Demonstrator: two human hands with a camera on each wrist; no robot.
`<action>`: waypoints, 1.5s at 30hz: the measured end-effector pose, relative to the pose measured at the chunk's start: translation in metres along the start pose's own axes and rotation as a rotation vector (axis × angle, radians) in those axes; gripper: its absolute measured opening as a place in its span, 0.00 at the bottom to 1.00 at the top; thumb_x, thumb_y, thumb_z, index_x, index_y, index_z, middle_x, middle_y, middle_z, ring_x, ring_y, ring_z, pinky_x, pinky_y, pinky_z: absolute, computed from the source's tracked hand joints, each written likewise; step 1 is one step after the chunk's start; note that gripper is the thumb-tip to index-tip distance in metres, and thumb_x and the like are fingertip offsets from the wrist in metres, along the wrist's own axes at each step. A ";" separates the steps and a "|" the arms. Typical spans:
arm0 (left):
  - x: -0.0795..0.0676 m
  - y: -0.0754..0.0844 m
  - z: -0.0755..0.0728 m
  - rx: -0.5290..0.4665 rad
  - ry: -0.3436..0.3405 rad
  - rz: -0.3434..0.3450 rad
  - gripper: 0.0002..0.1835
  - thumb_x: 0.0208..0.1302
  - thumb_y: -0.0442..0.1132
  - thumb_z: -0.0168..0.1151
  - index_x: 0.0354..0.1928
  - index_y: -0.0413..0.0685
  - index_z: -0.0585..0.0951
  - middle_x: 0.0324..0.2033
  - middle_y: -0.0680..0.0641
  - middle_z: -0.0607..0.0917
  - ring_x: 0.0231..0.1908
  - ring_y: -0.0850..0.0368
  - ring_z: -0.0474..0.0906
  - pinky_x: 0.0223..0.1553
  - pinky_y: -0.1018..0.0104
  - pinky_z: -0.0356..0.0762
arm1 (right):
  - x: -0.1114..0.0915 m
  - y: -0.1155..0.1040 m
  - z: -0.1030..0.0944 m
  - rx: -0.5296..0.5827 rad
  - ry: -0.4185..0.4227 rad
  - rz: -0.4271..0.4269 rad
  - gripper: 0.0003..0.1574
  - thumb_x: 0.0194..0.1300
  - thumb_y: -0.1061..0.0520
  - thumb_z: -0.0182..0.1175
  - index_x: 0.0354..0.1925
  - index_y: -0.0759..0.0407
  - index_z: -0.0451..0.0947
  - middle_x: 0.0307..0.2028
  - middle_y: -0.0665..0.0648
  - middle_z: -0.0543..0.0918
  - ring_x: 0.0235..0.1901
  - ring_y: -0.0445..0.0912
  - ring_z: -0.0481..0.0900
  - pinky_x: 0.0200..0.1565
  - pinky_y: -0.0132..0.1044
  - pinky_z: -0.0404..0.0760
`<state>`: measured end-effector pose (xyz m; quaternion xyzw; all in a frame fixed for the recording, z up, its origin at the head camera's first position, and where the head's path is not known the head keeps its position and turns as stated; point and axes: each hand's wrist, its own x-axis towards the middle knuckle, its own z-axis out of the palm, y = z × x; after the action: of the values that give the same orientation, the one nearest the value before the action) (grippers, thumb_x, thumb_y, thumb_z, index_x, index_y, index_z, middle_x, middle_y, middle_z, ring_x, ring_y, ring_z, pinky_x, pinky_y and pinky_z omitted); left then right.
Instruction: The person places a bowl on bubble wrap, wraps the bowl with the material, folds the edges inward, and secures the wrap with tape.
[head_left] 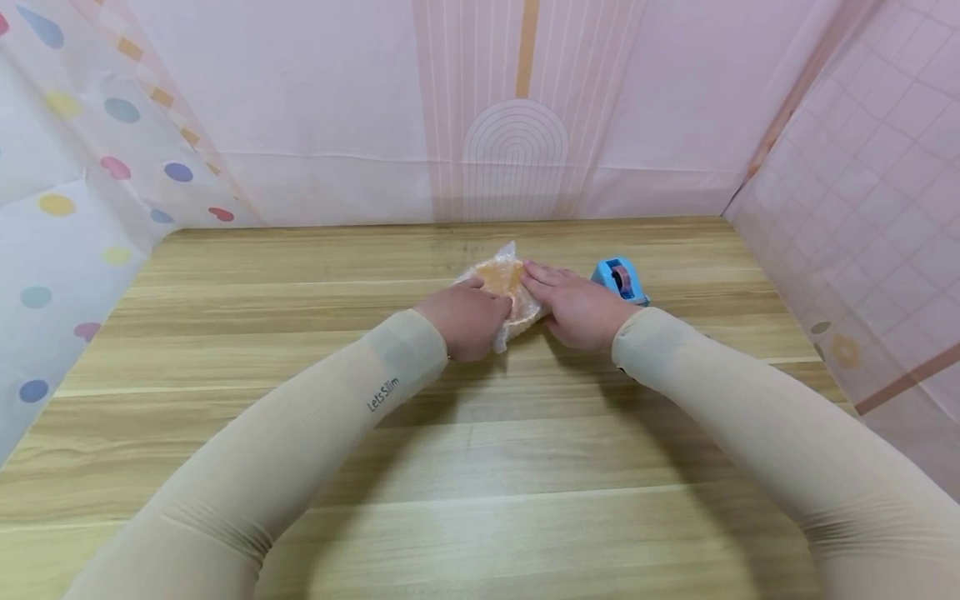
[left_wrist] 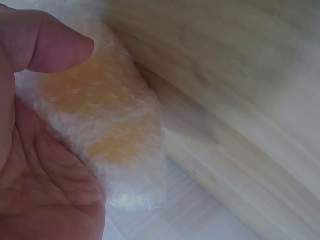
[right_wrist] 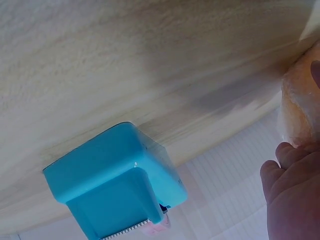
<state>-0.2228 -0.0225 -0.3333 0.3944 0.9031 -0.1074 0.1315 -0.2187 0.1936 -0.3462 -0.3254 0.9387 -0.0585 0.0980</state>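
A bundle in clear bubble wrap (head_left: 489, 273), orange showing through, is between the two hands toward the back of the table. The left hand (head_left: 468, 321) grips its left side. In the left wrist view its thumb (left_wrist: 62, 47) lies over the wrap (left_wrist: 125, 145) and the palm is against the side. From the right, the right hand (head_left: 581, 308) holds the bundle, fingers laid on its far right part. A loose end of wrap sticks up at the back. Just past the right hand stands a blue tape dispenser (head_left: 618, 279), its toothed cutter showing in the right wrist view.
The wood-grain table (head_left: 480, 500) runs back to a pale pink patterned cloth wall (head_left: 337, 108). Another cloth with coloured dots (head_left: 56, 250) borders the left side, and a grid-patterned one (head_left: 885, 167) the right.
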 end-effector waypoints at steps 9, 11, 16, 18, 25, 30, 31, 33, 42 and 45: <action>0.000 0.002 -0.001 0.029 -0.020 0.008 0.30 0.76 0.46 0.57 0.76 0.49 0.70 0.66 0.44 0.84 0.74 0.48 0.72 0.84 0.46 0.51 | 0.000 0.000 0.000 -0.008 -0.004 0.004 0.48 0.76 0.56 0.61 0.83 0.63 0.50 0.85 0.61 0.47 0.84 0.55 0.48 0.83 0.54 0.53; 0.000 0.003 -0.001 0.031 -0.028 0.004 0.31 0.77 0.46 0.57 0.78 0.50 0.69 0.67 0.45 0.83 0.76 0.48 0.70 0.84 0.46 0.50 | 0.000 0.000 0.000 -0.011 -0.004 0.004 0.48 0.76 0.56 0.61 0.83 0.63 0.50 0.85 0.61 0.48 0.84 0.55 0.48 0.83 0.54 0.53; 0.000 0.004 -0.002 0.029 -0.027 0.003 0.31 0.77 0.47 0.56 0.79 0.51 0.68 0.71 0.46 0.79 0.77 0.48 0.68 0.84 0.46 0.50 | 0.000 0.001 0.000 -0.011 -0.003 0.006 0.48 0.76 0.56 0.61 0.83 0.63 0.50 0.85 0.61 0.48 0.84 0.57 0.48 0.83 0.55 0.53; 0.000 0.004 -0.002 0.033 -0.025 0.008 0.32 0.77 0.48 0.57 0.79 0.52 0.68 0.73 0.47 0.77 0.77 0.49 0.68 0.84 0.46 0.51 | 0.000 0.001 0.000 -0.007 -0.004 0.009 0.48 0.76 0.56 0.61 0.83 0.63 0.50 0.85 0.61 0.47 0.84 0.57 0.48 0.83 0.55 0.54; 0.000 0.004 -0.004 0.041 -0.043 0.004 0.34 0.78 0.51 0.55 0.81 0.52 0.65 0.80 0.44 0.65 0.82 0.47 0.55 0.85 0.47 0.47 | -0.001 0.000 0.000 -0.001 -0.003 0.009 0.48 0.76 0.56 0.62 0.83 0.62 0.50 0.85 0.61 0.47 0.84 0.56 0.47 0.83 0.54 0.53; 0.000 0.004 -0.005 0.062 -0.058 -0.008 0.33 0.78 0.51 0.54 0.81 0.54 0.65 0.80 0.42 0.66 0.82 0.43 0.56 0.85 0.49 0.47 | 0.000 0.001 0.001 -0.007 0.003 -0.002 0.48 0.76 0.56 0.62 0.83 0.64 0.50 0.85 0.61 0.48 0.84 0.56 0.48 0.83 0.55 0.54; 0.001 0.004 -0.005 0.063 -0.059 -0.009 0.32 0.78 0.50 0.53 0.81 0.55 0.65 0.79 0.42 0.67 0.82 0.43 0.56 0.85 0.49 0.47 | 0.000 0.001 0.001 -0.009 0.003 -0.002 0.48 0.76 0.56 0.62 0.83 0.64 0.50 0.85 0.61 0.48 0.84 0.56 0.48 0.83 0.55 0.54; 0.001 0.005 -0.005 0.067 -0.057 -0.009 0.32 0.78 0.49 0.53 0.80 0.55 0.66 0.78 0.43 0.69 0.81 0.43 0.58 0.84 0.49 0.48 | 0.000 0.001 0.001 -0.011 0.000 -0.001 0.48 0.76 0.56 0.62 0.83 0.64 0.50 0.85 0.61 0.48 0.84 0.55 0.48 0.83 0.54 0.54; 0.001 0.005 -0.006 0.059 -0.065 -0.009 0.31 0.78 0.48 0.52 0.80 0.53 0.67 0.79 0.44 0.68 0.81 0.43 0.58 0.85 0.48 0.48 | 0.000 0.001 0.000 -0.011 -0.001 -0.004 0.48 0.75 0.56 0.61 0.83 0.64 0.51 0.85 0.62 0.48 0.84 0.55 0.48 0.83 0.55 0.53; 0.001 0.004 -0.003 0.037 -0.040 -0.005 0.31 0.78 0.47 0.53 0.80 0.51 0.67 0.79 0.44 0.68 0.81 0.44 0.58 0.85 0.48 0.47 | 0.000 0.002 0.001 -0.006 -0.003 0.000 0.48 0.75 0.56 0.61 0.83 0.64 0.50 0.85 0.62 0.47 0.84 0.56 0.48 0.83 0.55 0.53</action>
<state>-0.2210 -0.0189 -0.3312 0.3923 0.8991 -0.1326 0.1420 -0.2195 0.1947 -0.3469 -0.3259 0.9386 -0.0551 0.0986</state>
